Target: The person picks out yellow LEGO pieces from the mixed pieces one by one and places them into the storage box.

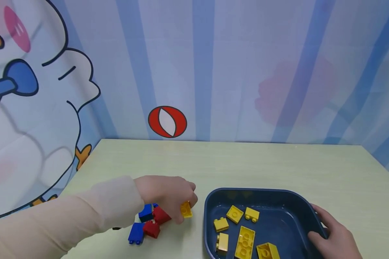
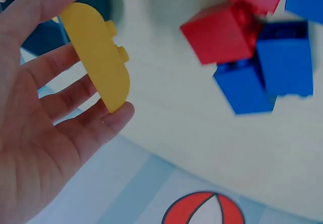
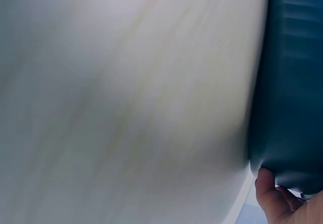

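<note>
My left hand (image 1: 168,194) pinches a yellow toy brick (image 1: 186,210) just left of the dark blue tray (image 1: 286,219). In the left wrist view this yellow brick (image 2: 93,52) has rounded ends and two studs, held between thumb and fingers. Under the left wrist lie red bricks (image 1: 151,229) and blue bricks (image 1: 136,233) in a loose cluster, partly hidden by the arm. At the tray's right side my right hand (image 1: 337,235) grips the rim, thumb inside. The right wrist view shows fingers (image 3: 270,193) against the tray's outer wall (image 3: 292,93).
Several yellow bricks (image 1: 245,241) lie inside the tray, mostly toward its left and near part. The pale table (image 1: 230,162) ends at a striped blue backdrop (image 1: 227,72) with a printed ball and cartoon figure. A small dark object (image 1: 116,228) shows beneath the left sleeve.
</note>
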`<action>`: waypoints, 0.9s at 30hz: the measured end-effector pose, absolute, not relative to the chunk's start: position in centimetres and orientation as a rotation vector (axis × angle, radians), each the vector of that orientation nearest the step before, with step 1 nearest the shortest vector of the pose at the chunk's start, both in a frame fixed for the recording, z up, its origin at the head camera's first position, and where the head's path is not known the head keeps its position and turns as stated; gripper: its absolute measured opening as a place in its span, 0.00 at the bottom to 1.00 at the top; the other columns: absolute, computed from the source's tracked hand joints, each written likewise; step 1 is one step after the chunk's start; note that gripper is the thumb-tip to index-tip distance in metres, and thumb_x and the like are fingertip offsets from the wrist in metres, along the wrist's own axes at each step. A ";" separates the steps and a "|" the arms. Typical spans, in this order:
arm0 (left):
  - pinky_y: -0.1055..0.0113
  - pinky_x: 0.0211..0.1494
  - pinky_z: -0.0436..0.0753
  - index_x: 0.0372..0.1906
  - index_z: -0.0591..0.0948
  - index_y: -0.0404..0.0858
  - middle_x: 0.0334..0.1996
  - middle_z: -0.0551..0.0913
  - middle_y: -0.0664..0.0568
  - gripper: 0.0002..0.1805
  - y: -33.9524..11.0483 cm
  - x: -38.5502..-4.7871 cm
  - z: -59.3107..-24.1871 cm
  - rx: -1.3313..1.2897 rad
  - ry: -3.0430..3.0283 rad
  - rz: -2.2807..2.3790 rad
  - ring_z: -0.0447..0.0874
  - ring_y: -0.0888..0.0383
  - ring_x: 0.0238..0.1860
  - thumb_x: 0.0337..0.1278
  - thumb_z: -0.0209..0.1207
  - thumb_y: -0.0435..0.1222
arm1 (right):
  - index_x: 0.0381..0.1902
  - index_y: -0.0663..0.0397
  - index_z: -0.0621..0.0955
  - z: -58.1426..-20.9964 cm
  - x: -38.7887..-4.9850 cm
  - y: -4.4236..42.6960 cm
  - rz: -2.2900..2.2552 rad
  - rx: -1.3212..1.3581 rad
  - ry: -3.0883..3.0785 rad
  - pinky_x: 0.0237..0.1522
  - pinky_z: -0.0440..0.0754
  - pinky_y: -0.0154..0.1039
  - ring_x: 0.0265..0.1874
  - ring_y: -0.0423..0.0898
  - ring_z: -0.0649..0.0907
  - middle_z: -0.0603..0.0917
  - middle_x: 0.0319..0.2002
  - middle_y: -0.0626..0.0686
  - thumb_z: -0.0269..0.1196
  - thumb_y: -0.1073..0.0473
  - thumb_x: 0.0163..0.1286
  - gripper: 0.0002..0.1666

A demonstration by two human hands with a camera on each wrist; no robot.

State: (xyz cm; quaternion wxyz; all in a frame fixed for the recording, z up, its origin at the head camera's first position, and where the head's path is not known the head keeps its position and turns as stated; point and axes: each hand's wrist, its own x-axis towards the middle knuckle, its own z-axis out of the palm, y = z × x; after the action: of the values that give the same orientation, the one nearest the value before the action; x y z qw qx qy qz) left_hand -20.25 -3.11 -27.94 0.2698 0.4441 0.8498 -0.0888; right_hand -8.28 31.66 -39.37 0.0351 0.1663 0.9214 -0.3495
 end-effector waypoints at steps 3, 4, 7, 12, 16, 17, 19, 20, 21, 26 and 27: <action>0.73 0.34 0.76 0.40 0.81 0.49 0.33 0.74 0.59 0.15 -2.6 -20.6 -26.9 1.162 2.317 -0.289 0.72 0.64 0.35 0.42 0.71 0.41 | 0.66 0.68 0.58 -39.3 -8.3 31.7 -1.072 0.511 2.831 0.30 0.81 0.41 0.35 0.56 0.84 0.67 0.58 0.75 0.55 0.65 0.57 0.39; 0.73 0.35 0.76 0.39 0.81 0.49 0.33 0.74 0.59 0.15 -2.3 -20.8 -26.6 1.165 2.324 -0.299 0.72 0.64 0.35 0.42 0.71 0.41 | 0.66 0.68 0.58 -39.3 -8.3 31.7 -1.070 0.512 2.832 0.30 0.81 0.42 0.35 0.57 0.84 0.67 0.58 0.75 0.55 0.65 0.57 0.39; 0.73 0.34 0.76 0.39 0.82 0.49 0.34 0.75 0.59 0.14 -1.6 -21.0 -25.8 1.192 2.330 -0.313 0.73 0.63 0.35 0.43 0.71 0.41 | 0.66 0.68 0.58 -39.2 -8.3 31.7 -1.065 0.514 2.835 0.31 0.81 0.42 0.36 0.58 0.83 0.67 0.58 0.75 0.55 0.65 0.57 0.39; 0.73 0.34 0.75 0.40 0.83 0.47 0.33 0.75 0.58 0.14 -0.3 -20.8 -25.3 1.281 2.296 -0.345 0.72 0.63 0.35 0.44 0.70 0.41 | 0.66 0.68 0.58 -39.3 -8.3 31.5 -1.074 0.520 2.830 0.31 0.81 0.42 0.36 0.57 0.83 0.66 0.59 0.75 0.55 0.65 0.57 0.39; 0.73 0.35 0.74 0.40 0.83 0.46 0.33 0.74 0.58 0.14 0.8 -20.6 -25.3 1.325 2.277 -0.349 0.71 0.62 0.35 0.44 0.69 0.42 | 0.66 0.68 0.58 -39.3 -8.2 31.5 -1.092 0.521 2.822 0.30 0.82 0.43 0.35 0.56 0.84 0.66 0.59 0.75 0.55 0.65 0.57 0.39; 0.73 0.35 0.74 0.40 0.83 0.46 0.33 0.74 0.58 0.14 1.0 -20.6 -25.3 1.332 2.274 -0.347 0.71 0.62 0.36 0.45 0.69 0.42 | 0.66 0.68 0.58 -39.3 -8.2 31.5 -1.090 0.519 2.825 0.30 0.82 0.43 0.35 0.56 0.84 0.66 0.59 0.75 0.55 0.65 0.57 0.39; 0.73 0.35 0.74 0.40 0.83 0.46 0.33 0.74 0.58 0.14 1.5 -20.6 -25.2 1.344 2.268 -0.341 0.71 0.62 0.36 0.45 0.69 0.42 | 0.66 0.68 0.58 -39.3 -8.2 31.4 -1.090 0.515 2.826 0.30 0.82 0.43 0.35 0.56 0.84 0.66 0.59 0.75 0.55 0.65 0.57 0.39; 0.74 0.35 0.74 0.40 0.83 0.46 0.33 0.73 0.58 0.14 1.8 -20.6 -25.2 1.354 2.264 -0.339 0.71 0.62 0.36 0.46 0.69 0.42 | 0.66 0.68 0.58 -39.3 -8.2 31.4 -1.085 0.516 2.829 0.30 0.82 0.42 0.35 0.56 0.84 0.66 0.59 0.75 0.56 0.65 0.56 0.39; 0.74 0.35 0.74 0.40 0.83 0.46 0.34 0.74 0.58 0.14 2.0 -20.6 -25.1 1.364 2.260 -0.341 0.71 0.62 0.36 0.46 0.69 0.42 | 0.66 0.68 0.58 -39.4 -8.2 31.4 -1.085 0.519 2.828 0.30 0.82 0.42 0.35 0.56 0.84 0.66 0.59 0.75 0.55 0.65 0.56 0.39; 0.74 0.37 0.74 0.41 0.83 0.46 0.35 0.75 0.58 0.14 3.8 -20.3 -24.9 1.410 2.234 -0.377 0.72 0.62 0.37 0.47 0.68 0.43 | 0.66 0.68 0.58 -39.5 -8.2 31.4 -1.083 0.535 2.826 0.30 0.82 0.43 0.34 0.56 0.84 0.67 0.58 0.75 0.55 0.65 0.56 0.39; 0.74 0.37 0.74 0.41 0.82 0.46 0.35 0.75 0.58 0.14 4.3 -20.2 -24.9 1.426 2.229 -0.391 0.72 0.61 0.37 0.47 0.68 0.43 | 0.66 0.68 0.58 -39.5 -8.2 31.4 -1.083 0.536 2.828 0.31 0.82 0.43 0.34 0.56 0.84 0.67 0.58 0.75 0.55 0.65 0.56 0.39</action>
State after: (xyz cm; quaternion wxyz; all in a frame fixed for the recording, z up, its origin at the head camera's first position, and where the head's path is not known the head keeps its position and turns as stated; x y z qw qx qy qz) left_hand -20.22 4.31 -24.93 0.2312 0.5187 0.8107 -0.1422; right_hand -8.16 31.41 -39.51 0.0334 0.1741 0.9191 -0.3519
